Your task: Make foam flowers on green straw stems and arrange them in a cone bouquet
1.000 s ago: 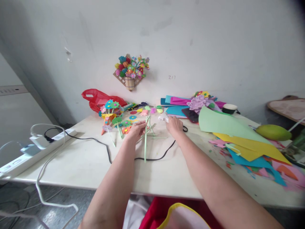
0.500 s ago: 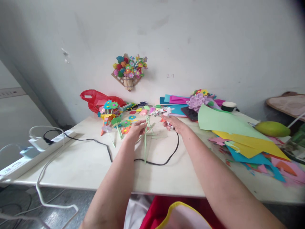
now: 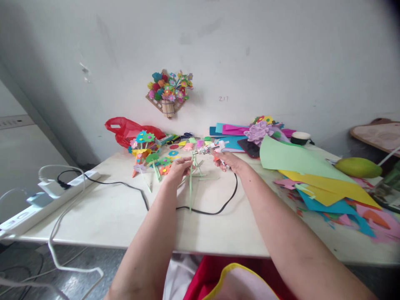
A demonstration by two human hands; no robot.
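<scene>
My left hand (image 3: 182, 168) pinches a thin pale green strip (image 3: 191, 187), whose long end hangs down toward the table. My right hand (image 3: 226, 160) is wrapped round a white glue gun (image 3: 221, 146) with an orange trigger; its black cord (image 3: 233, 193) loops down across the table. The gun's nozzle points left and is close to the top of the strip, but I cannot tell whether they touch. More green strips (image 3: 204, 176) lie just beyond and between my hands. Foam flowers (image 3: 164, 161) and a small flower bunch in an orange cone (image 3: 140, 154) are left of my left hand.
A white power strip (image 3: 75, 179) with plugs lies along the left edge. Coloured foam sheets (image 3: 300, 162) and scraps cover the right side, near a green mango-like fruit (image 3: 358, 167). A red plastic bag (image 3: 125, 129), a phone (image 3: 249, 148) and a purple flower (image 3: 258, 132) are further back.
The glue gun has shifted very slightly, and its cord has swung a little to the right. My left hand stays nearly in place with the green strip.
</scene>
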